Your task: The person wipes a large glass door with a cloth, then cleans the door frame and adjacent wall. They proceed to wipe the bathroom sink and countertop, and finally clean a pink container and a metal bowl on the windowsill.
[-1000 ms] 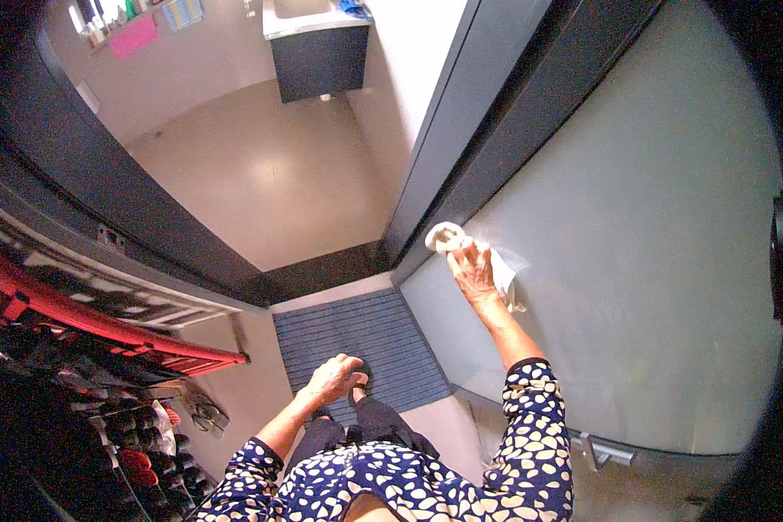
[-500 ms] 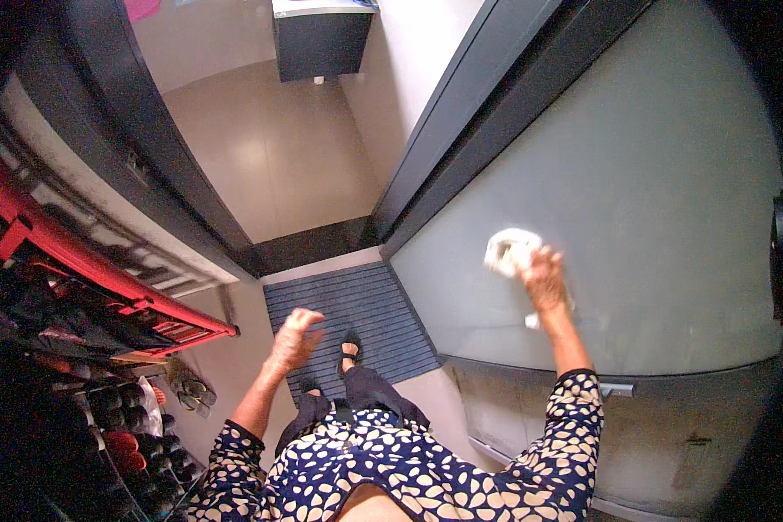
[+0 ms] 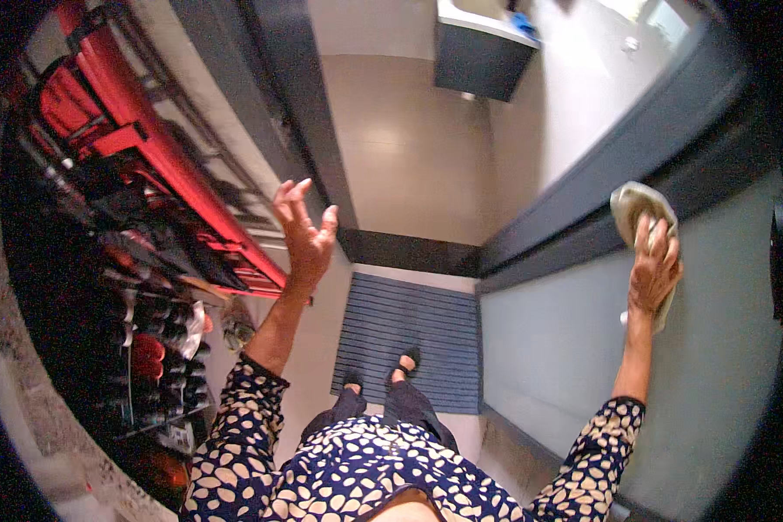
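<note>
My right hand (image 3: 655, 277) grips a whitish cloth (image 3: 637, 205) and holds it against the upper part of a door with a frosted panel (image 3: 552, 344). The cloth lies over the border between the pale panel and its dark frame (image 3: 583, 187). Part of the cloth hangs out beside my palm and wrist. On the other side, my left hand (image 3: 306, 235) is raised in the air with its fingers spread, holding nothing. It is nearest to the dark door post (image 3: 300, 113) and a red-framed item (image 3: 139, 130).
A striped grey-blue mat (image 3: 409, 339) lies under my feet, before a dark threshold (image 3: 409, 252). To the left stands a rack with several shoes (image 3: 148, 357). A dark cabinet (image 3: 478, 65) hangs in the room beyond the doorway.
My right hand has carried the cloth up the panel to its dark frame. My left hand has risen and its fingers have spread. The view has swung left.
</note>
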`<state>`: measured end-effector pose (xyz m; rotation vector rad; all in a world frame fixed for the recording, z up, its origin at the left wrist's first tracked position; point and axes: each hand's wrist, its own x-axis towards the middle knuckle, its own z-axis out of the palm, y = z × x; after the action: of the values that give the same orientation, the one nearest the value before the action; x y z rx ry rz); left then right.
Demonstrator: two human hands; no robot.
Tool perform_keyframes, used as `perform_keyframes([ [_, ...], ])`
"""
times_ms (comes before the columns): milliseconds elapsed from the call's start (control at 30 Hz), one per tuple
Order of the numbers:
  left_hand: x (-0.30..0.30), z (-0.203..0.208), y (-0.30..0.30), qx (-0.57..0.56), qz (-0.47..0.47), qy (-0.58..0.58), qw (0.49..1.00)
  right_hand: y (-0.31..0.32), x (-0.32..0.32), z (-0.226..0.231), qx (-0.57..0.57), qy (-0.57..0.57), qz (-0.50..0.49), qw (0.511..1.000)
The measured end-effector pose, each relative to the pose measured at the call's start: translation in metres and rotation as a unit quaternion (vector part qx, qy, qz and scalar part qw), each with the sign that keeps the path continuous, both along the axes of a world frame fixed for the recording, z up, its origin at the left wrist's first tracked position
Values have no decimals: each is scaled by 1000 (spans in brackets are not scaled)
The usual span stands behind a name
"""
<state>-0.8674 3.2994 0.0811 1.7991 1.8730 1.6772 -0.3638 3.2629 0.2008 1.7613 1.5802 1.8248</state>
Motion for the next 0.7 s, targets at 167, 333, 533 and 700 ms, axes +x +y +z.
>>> perform_keyframes([
  [167, -22, 19, 3, 55, 82, 93, 991, -20, 21, -118, -219, 87, 74, 969],
  [333, -45, 41, 10, 144, 135, 107, 975, -106, 40, -239, -421, 196, 101, 880],
  [533, -44, 113, 24, 283, 175, 165, 928, -63, -31, -255, -393, 543, 156, 725],
  [700, -17, 156, 45, 299, 230, 190, 906, 52, -130, -130, -258, 503, 544, 620],
])
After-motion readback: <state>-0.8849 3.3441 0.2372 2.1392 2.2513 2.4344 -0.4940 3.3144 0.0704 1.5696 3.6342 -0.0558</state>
